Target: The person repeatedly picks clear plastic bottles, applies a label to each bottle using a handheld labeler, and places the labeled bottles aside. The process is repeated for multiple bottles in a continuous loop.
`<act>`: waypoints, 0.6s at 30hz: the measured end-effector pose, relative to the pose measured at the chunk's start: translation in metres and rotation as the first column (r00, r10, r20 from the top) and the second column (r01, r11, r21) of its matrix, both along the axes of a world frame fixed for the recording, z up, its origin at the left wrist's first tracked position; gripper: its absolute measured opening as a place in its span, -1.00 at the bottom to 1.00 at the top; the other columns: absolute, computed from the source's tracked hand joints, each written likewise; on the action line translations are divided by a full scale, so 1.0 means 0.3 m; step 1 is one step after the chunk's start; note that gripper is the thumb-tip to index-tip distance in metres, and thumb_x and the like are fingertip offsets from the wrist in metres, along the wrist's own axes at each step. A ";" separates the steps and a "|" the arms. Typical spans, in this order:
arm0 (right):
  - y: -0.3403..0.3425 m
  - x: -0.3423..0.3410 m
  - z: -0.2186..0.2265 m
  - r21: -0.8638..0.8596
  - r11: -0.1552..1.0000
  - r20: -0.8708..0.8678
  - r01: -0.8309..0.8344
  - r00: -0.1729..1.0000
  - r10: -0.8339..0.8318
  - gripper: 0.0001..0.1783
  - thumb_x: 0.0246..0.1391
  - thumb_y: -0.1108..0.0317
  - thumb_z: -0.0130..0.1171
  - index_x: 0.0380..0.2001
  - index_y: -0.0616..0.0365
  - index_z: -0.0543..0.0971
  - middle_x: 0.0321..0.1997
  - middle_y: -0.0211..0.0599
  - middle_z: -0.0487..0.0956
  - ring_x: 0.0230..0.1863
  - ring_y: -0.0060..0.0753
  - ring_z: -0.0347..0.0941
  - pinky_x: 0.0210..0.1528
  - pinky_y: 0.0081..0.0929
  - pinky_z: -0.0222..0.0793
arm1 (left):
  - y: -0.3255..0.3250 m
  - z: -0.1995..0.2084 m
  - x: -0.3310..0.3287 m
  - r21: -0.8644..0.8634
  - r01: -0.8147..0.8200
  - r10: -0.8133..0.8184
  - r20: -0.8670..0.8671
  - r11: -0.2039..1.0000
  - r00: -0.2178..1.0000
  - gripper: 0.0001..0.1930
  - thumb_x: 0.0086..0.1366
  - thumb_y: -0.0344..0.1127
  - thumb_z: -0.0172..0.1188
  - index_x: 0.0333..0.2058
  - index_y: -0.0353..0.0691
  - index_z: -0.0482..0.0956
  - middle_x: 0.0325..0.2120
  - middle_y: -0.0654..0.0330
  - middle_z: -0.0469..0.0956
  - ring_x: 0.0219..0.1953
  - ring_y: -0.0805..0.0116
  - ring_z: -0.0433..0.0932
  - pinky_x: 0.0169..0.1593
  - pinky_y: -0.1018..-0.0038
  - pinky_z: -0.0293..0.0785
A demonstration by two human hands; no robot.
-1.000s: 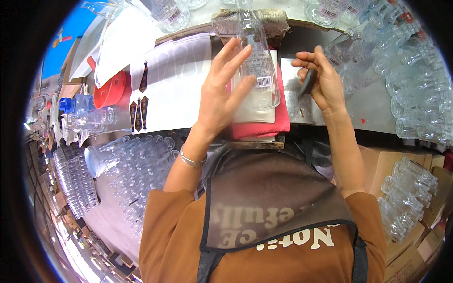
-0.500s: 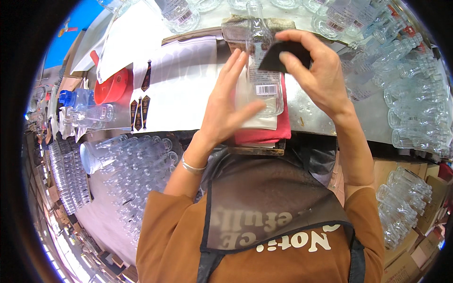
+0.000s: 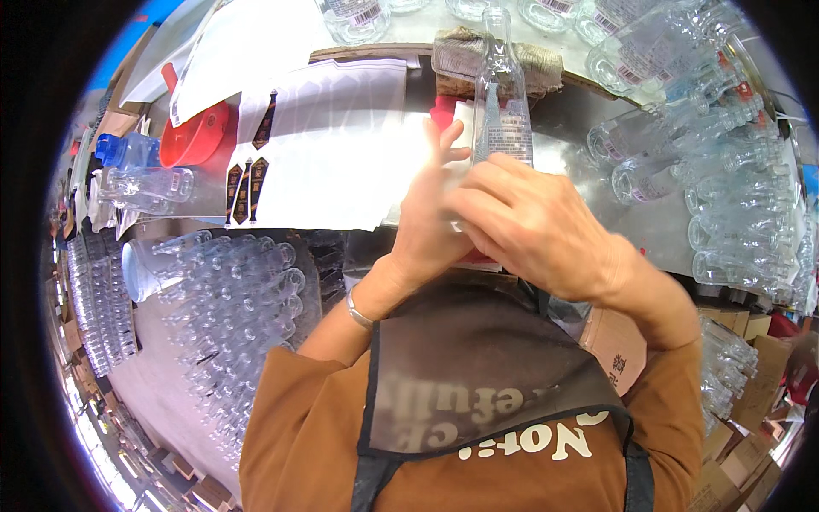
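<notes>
A clear glass bottle (image 3: pixel 502 81) with printed text lies neck-away on a padded rest in front of me. My left hand (image 3: pixel 426 205) is beside the bottle's lower left part, somewhat blurred, its visible fingers stretched out and apart. Over the bottle's lower end, my right hand (image 3: pixel 537 218) is closed, its fingers curled in against my left palm. Anything in the right fingers is hidden. Between the bottle's neck and the bench edge lies a folded, stained cloth (image 3: pixel 542 64). Red cloth (image 3: pixel 444 111) shows under the bottle's left side.
White sheets (image 3: pixel 333 145) with dark tie-shaped labels (image 3: pixel 247 192) lie on the left. Beyond them are a red scoop-like container (image 3: pixel 194 136) and a blue-capped bottle (image 3: pixel 128 150). Many glass bottles crowd the right (image 3: pixel 734 205) and the lower left (image 3: pixel 230 316). More stand along the far side (image 3: pixel 354 21).
My right hand has come down and left to meet my left hand, its fingers curling in. The black flat piece it held is out of sight. The view has shifted slightly.
</notes>
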State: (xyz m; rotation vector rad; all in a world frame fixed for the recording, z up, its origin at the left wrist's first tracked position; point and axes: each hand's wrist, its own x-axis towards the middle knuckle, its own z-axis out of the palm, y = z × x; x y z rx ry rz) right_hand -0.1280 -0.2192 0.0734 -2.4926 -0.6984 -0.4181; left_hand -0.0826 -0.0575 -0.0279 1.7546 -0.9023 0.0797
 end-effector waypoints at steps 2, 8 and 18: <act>-0.062 0.094 -0.019 -0.103 0.990 0.034 0.095 0.995 -0.092 -0.78 0.01 0.49 0.25 -0.20 0.19 0.61 -0.25 -0.18 0.61 -0.22 -0.08 0.59 -0.25 -0.25 0.54 | 0.003 0.028 -0.008 0.002 -0.004 0.004 -0.051 1.000 0.999 0.28 -0.11 -0.30 0.60 0.41 -0.50 -0.18 0.33 -0.10 0.25 0.13 0.03 0.50 0.14 0.24 0.49; -0.065 0.081 -0.029 -0.014 1.000 0.232 0.013 0.973 -0.010 -0.74 -0.19 0.54 0.31 -0.32 0.16 0.60 -0.34 -0.24 0.62 -0.31 -0.19 0.55 -0.23 -0.32 0.50 | 0.017 0.039 -0.005 0.092 0.008 0.001 -0.092 0.996 0.996 0.36 -0.03 -0.42 0.55 0.46 -0.30 -0.44 0.31 -0.18 0.27 0.18 0.06 0.48 0.24 0.25 0.40; -0.056 -0.011 -0.020 0.111 0.992 0.028 -0.061 0.998 0.058 -0.76 -0.17 0.49 0.41 -0.36 0.14 0.59 -0.33 -0.25 0.60 -0.29 -0.23 0.54 -0.18 -0.31 0.50 | 0.069 0.036 0.035 0.037 0.189 -0.164 -0.350 0.981 0.922 0.25 0.01 -0.57 0.44 0.48 -0.25 -0.35 0.32 -0.17 0.26 0.33 0.08 0.31 0.41 0.20 0.19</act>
